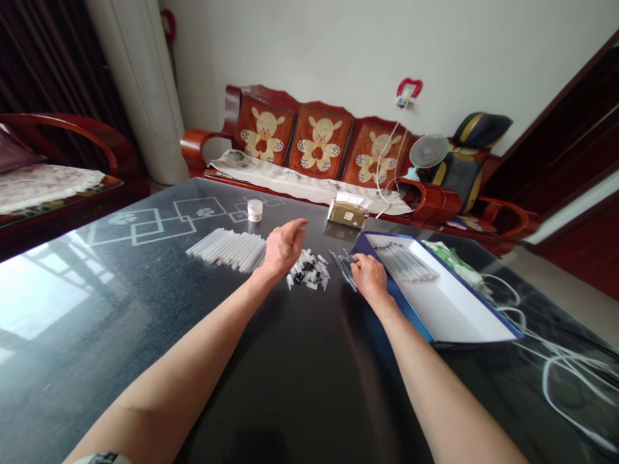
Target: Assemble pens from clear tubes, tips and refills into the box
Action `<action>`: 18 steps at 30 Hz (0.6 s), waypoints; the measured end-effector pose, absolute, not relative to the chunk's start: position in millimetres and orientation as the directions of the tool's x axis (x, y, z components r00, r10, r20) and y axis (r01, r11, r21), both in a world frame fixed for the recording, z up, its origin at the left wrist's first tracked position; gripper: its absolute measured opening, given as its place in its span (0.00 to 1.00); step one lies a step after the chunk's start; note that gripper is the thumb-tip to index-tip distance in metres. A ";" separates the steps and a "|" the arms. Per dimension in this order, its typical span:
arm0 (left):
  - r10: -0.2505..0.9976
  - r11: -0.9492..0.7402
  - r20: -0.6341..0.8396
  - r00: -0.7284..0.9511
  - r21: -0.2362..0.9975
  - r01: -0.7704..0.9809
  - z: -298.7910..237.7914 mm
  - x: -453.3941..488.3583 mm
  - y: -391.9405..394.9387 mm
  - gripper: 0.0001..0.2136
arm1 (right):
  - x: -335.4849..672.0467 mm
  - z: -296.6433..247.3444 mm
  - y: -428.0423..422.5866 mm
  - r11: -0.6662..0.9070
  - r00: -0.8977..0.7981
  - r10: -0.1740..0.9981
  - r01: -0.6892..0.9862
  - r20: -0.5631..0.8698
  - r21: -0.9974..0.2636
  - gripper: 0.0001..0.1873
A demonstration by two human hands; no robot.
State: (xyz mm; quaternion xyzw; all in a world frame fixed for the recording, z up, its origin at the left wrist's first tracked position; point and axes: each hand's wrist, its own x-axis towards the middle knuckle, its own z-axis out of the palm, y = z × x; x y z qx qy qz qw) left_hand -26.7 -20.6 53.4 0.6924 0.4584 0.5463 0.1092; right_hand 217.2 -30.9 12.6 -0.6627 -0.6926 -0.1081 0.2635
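Note:
My left hand [284,248] is above the table between a row of clear white pen barrels [227,249] and a small heap of pen caps and tips [309,269]. Its index finger stretches out to the right, the other fingers are bent, and I see nothing held in it. My right hand [370,277] rests beside the box, its fingers closed at a bunch of thin dark pen refills [343,267]. The fingertips are partly hidden there. More refills [406,263] lie inside the blue box with a white interior [459,303].
A small white cup [255,211] and a gold tissue box [347,213] stand at the back of the dark glossy table [290,386]. Right of the blue box are a green-and-white packet [452,263] and white cables [556,361]. A wooden sofa [203,151] stands behind.

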 end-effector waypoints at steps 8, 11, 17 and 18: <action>0.981 -0.090 -0.018 -0.191 0.835 -0.543 68.9 -23.3 -12.0 0.11 | 221.7 14.0 -19.8 0.016 0.039 0.918 0.991 0.395 -0.136 0.07; 0.982 -0.029 -0.101 -0.158 0.751 -0.660 53.9 -22.2 -14.8 0.13 | 210.4 17.1 -24.5 0.145 0.037 0.868 0.935 0.496 -0.323 0.09; 0.985 -0.023 -0.113 -0.134 0.676 -0.737 38.4 -12.3 -18.6 0.12 | 154.9 17.1 -36.4 0.024 0.257 0.964 0.159 0.064 -0.987 0.22; 0.987 -0.029 -0.094 -0.128 0.683 -0.730 36.8 -11.1 -19.1 0.12 | 146.8 16.2 -37.7 0.002 0.274 0.962 0.031 0.010 -1.000 0.22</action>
